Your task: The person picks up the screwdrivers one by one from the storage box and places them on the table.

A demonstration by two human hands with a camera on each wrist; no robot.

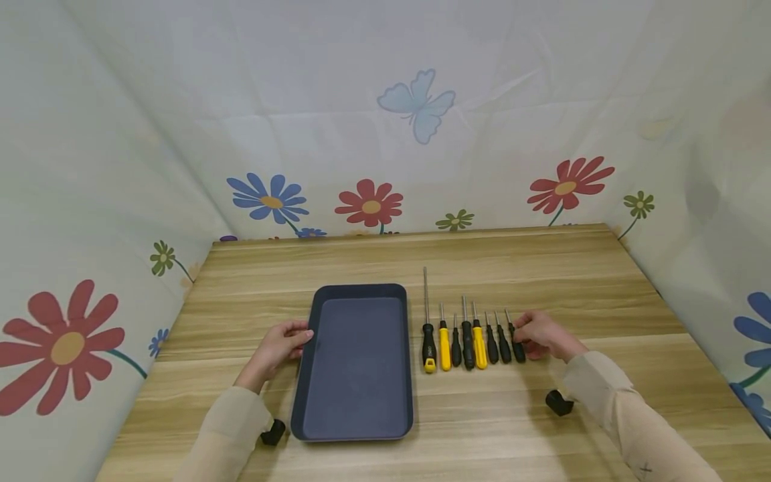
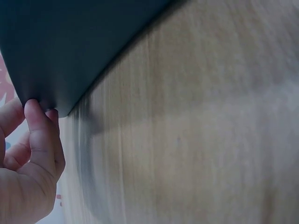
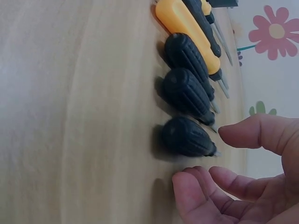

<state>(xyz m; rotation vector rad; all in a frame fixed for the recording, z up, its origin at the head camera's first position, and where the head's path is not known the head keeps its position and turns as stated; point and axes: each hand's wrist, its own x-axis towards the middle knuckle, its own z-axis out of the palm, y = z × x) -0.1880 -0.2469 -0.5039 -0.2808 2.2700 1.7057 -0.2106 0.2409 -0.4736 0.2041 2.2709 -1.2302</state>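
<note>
My left hand [image 1: 278, 349] pinches the left rim of a dark rectangular tray [image 1: 358, 361], thumb on top; in the left wrist view the fingertips meet at the tray's edge [image 2: 70, 51]. To the tray's right, several screwdrivers stand in a row, tips pointing away. My right hand [image 1: 542, 335] is beside the rightmost one, a small black-handled screwdriver [image 1: 518, 349]. In the right wrist view, thumb and fingers are spread to either side of that screwdriver's handle [image 3: 187, 136], with a gap around it. Its shaft is partly hidden.
Nearest the tray lies a long screwdriver [image 1: 429, 348] with a black and yellow handle. Yellow-handled screwdrivers [image 1: 445, 348] lie among the black ones. A wooden table [image 1: 482, 428] carries everything, backed by a flower-printed cloth [image 1: 337, 120]. A black wrist device [image 1: 559, 403] hangs below the right sleeve.
</note>
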